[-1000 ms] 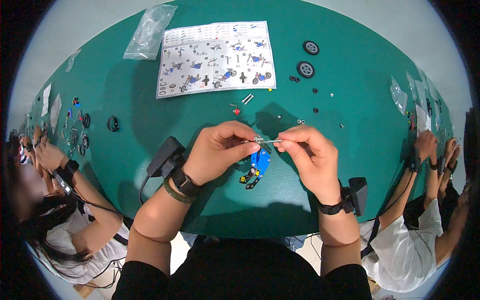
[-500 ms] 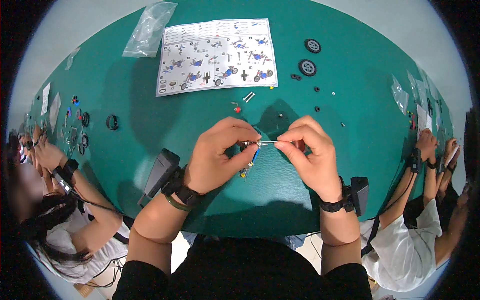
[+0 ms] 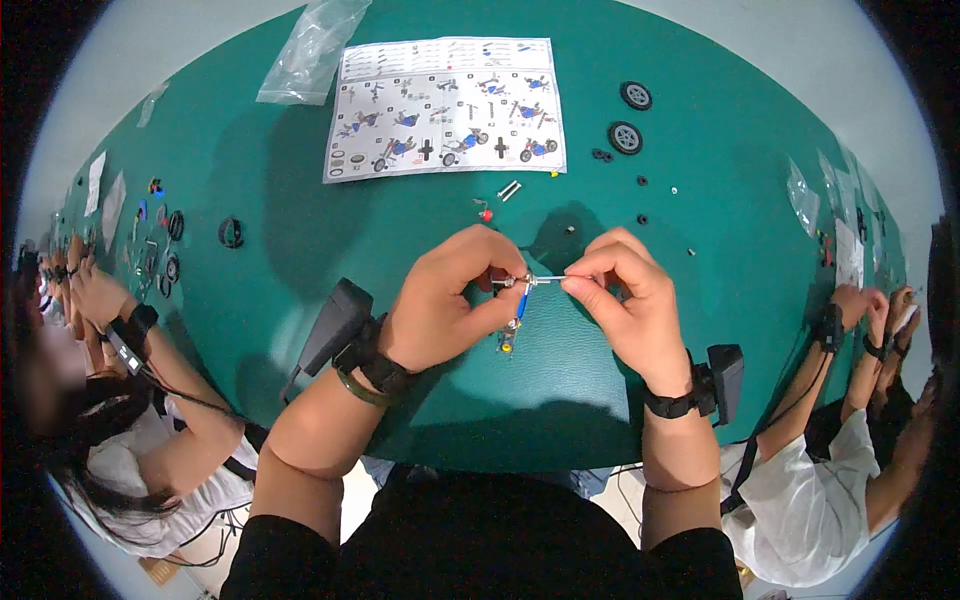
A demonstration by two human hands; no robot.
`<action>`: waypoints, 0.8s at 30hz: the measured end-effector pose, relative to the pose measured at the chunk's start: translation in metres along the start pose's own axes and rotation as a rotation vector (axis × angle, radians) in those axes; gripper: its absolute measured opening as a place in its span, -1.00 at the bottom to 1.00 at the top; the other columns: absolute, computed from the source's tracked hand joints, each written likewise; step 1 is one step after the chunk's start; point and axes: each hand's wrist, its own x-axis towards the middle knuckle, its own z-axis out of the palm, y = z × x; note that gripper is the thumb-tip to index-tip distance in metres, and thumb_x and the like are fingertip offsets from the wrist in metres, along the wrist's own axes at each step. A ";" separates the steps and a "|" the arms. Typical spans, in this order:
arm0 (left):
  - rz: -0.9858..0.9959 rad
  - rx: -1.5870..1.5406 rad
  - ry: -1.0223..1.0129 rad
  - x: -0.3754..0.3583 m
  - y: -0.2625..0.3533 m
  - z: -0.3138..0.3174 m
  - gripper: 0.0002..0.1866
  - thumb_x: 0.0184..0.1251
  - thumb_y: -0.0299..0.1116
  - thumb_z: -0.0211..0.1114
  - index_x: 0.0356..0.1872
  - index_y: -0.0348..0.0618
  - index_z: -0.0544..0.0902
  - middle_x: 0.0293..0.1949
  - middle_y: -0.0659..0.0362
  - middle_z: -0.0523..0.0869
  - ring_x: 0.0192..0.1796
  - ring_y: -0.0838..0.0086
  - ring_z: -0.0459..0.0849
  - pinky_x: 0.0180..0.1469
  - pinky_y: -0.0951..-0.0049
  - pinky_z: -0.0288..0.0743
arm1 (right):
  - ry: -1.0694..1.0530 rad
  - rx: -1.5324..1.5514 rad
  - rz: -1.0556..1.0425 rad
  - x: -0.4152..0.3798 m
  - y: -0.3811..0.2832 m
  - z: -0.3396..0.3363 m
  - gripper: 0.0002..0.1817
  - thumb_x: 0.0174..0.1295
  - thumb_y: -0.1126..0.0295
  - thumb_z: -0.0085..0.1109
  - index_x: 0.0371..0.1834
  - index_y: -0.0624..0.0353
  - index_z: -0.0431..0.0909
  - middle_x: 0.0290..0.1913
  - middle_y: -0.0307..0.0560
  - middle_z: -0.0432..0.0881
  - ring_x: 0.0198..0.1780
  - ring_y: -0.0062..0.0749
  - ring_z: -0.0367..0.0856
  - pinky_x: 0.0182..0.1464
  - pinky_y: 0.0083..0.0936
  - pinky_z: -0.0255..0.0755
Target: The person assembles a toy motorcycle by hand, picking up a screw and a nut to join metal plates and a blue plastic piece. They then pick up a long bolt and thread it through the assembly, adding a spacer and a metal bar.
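A small partly built model (image 3: pixel 522 303) with blue, yellow and metal parts is pinched between the thumb and fingers of my left hand (image 3: pixel 455 292), its lower end hanging down. Thumb and forefinger of my right hand (image 3: pixel 625 300) grip a thin metal rod (image 3: pixel 552 279), which reaches left to the top of the model. Behind the hands lie two metal screws (image 3: pixel 509 190), a small red part (image 3: pixel 486 214) and a small dark piece (image 3: pixel 570 229). My fingertips hide some of the model.
An instruction sheet (image 3: pixel 445 110) and a plastic bag (image 3: pixel 315 52) lie at the back of the green table (image 3: pixel 500 420). Two wheels (image 3: pixel 625 138) stand at the back right, a black tyre (image 3: pixel 231 232) left. Co-workers' arms (image 3: pixel 190 400) show on both sides.
The view has shifted slightly, so the sheet and wheels appear further right. The model now hangs more upright from my left hand, and its blue part shows more. Both hands keep their hold.
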 end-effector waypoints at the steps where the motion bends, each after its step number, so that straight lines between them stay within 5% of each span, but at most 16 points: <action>1: -0.017 -0.005 -0.007 0.000 0.000 -0.001 -0.81 0.13 -0.55 0.38 -0.23 -0.20 0.60 -0.19 0.16 0.66 -0.23 0.51 0.61 -0.20 0.55 0.47 | 0.003 0.007 -0.002 0.000 0.002 0.001 -0.89 0.11 0.57 0.35 -0.34 0.22 0.60 -0.37 -0.19 0.50 -0.43 -0.56 0.40 -0.39 -0.61 0.28; 14: 0.029 0.043 0.028 0.002 0.000 0.002 -0.85 0.10 -0.58 0.38 -0.31 -0.22 0.61 -0.25 0.11 0.69 -0.20 0.35 0.68 -0.11 0.42 0.55 | -0.047 -0.021 0.095 -0.001 -0.006 -0.002 -0.92 0.12 0.55 0.36 -0.37 0.21 0.64 -0.45 -0.24 0.49 -0.45 -0.61 0.38 -0.39 -0.61 0.28; 20: 0.036 0.073 0.002 0.004 0.003 0.001 -0.83 0.09 -0.58 0.39 -0.30 -0.23 0.61 -0.24 0.10 0.70 -0.18 0.30 0.69 -0.09 0.40 0.55 | -0.160 0.443 0.605 0.001 -0.011 -0.008 -0.90 0.29 0.40 0.28 -0.31 0.19 0.61 -0.49 -0.34 0.50 -0.54 -0.74 0.40 -0.51 -0.72 0.28; 24: 0.029 0.096 -0.055 0.004 0.003 -0.001 -0.81 0.10 -0.58 0.39 -0.26 -0.23 0.60 -0.22 0.10 0.69 -0.15 0.29 0.69 -0.09 0.39 0.55 | -0.169 0.587 0.659 0.001 -0.004 -0.008 -0.88 0.32 0.38 0.24 -0.28 0.19 0.59 -0.50 -0.34 0.53 -0.57 -0.75 0.42 -0.55 -0.73 0.30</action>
